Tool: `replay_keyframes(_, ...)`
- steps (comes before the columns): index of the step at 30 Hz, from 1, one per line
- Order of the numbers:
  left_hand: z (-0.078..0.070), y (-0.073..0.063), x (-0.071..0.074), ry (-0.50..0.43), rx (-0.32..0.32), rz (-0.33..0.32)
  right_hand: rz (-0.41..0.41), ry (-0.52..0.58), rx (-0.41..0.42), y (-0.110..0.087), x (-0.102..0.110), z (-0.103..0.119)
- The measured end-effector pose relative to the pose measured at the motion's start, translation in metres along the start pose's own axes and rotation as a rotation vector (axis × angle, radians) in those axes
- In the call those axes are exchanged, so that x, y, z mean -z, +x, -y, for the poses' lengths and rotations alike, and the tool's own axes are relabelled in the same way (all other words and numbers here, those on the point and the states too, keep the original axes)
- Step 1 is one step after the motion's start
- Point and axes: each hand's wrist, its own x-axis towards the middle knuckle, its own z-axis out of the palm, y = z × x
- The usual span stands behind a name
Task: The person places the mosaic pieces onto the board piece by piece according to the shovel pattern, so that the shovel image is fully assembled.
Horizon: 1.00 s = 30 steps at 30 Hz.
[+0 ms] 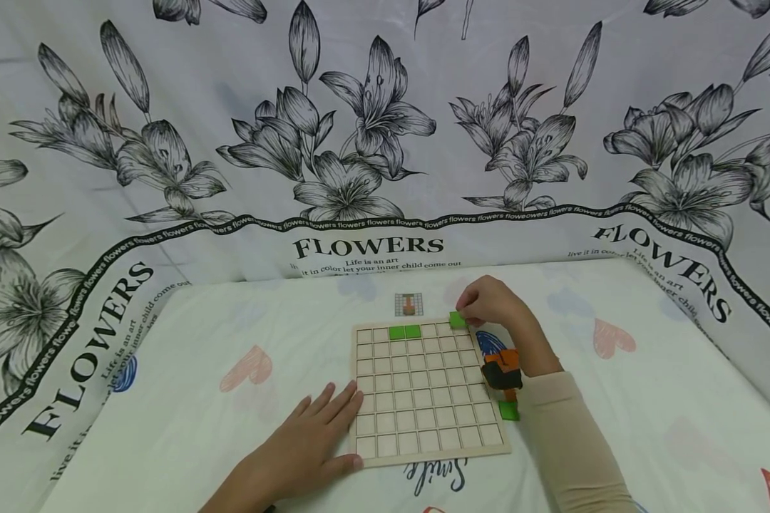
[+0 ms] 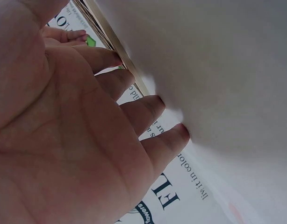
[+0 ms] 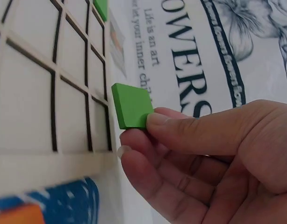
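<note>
A wooden grid board [image 1: 430,459] lies on the cloth, with two green square tiles [image 1: 404,333] side by side in its far row. My right hand [image 1: 490,303] pinches another green square tile [image 3: 133,106] between thumb and fingers at the board's far right corner. In the right wrist view that tile is tilted and apart from the grid. My left hand [image 1: 308,442] lies flat with spread fingers against the board's left edge. Beyond the board sits a small printed picture card [image 1: 408,304] with a grid pattern.
Right of the board, orange and black pieces [image 1: 502,369] lie in a cluster beside the right forearm. A green tile [image 1: 508,410] is just nearer than them. A flower-printed cloth [image 1: 372,246] rises behind the white covered surface.
</note>
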Motion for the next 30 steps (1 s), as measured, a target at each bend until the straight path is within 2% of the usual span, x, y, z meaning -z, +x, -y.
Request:
replay_keyframes(6, 0.001, -0.001, -0.001, -0.003, -0.003, -0.01, 0.012, 0.008, 0.01, 0.007, -0.016, 0.008)
replay_keyframes(15, 0.002, 0.0, -0.001, -0.011, 0.007, -0.002, -0.019, -0.019, 0.081, 0.007, -0.031, 0.019)
replay_keyframes(30, 0.002, -0.001, -0.001, -0.019, -0.004, -0.011, -0.042, -0.194, 0.19, 0.007, -0.045, 0.025)
